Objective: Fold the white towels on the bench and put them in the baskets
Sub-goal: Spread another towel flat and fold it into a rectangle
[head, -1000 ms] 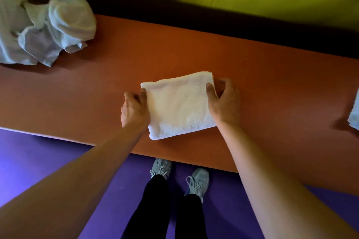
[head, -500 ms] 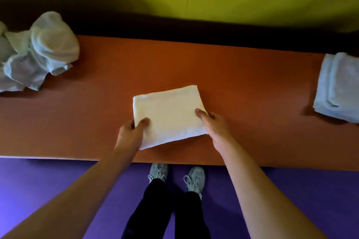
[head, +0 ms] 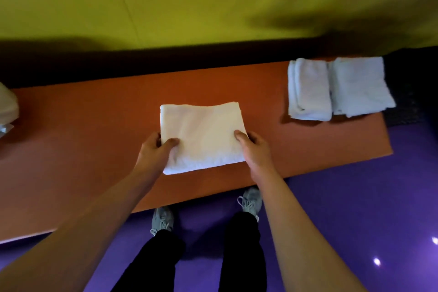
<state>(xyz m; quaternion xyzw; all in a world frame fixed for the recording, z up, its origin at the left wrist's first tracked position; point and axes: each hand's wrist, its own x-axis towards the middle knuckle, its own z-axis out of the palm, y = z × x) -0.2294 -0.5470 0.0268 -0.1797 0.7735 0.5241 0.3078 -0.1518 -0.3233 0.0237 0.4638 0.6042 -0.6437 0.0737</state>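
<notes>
Desk: orange top (head: 94, 140), running left to right in front of a yellow-green wall (head: 189, 2).
Folded towel: white, folded to a flat rectangle (head: 201, 130), at the middle of the desk near its front edge; whether it lies on the top or is raised just off it cannot be told.
Left hand: (head: 155, 152) pinches the towel's near left corner, thumb on top, fingers curled round the edge.
Right hand: (head: 254, 149) pinches the towel's near right corner, thumb on top, remaining fingers hidden beneath.
Finished towels: two folded white towels (head: 336, 87) lie side by side, touching, at the far right end of the desk, well apart from the held one.
Unfolded towels: a crumpled white heap (head: 7, 106), cut off at the left edge.
Containers: a dark meshed object (head: 403, 106) shows past the desk's right end; too dim to identify, contents not visible.
Floor: purple (head: 355, 197); grey shoes (head: 251, 199) and dark trousers stand at the desk's front edge.
</notes>
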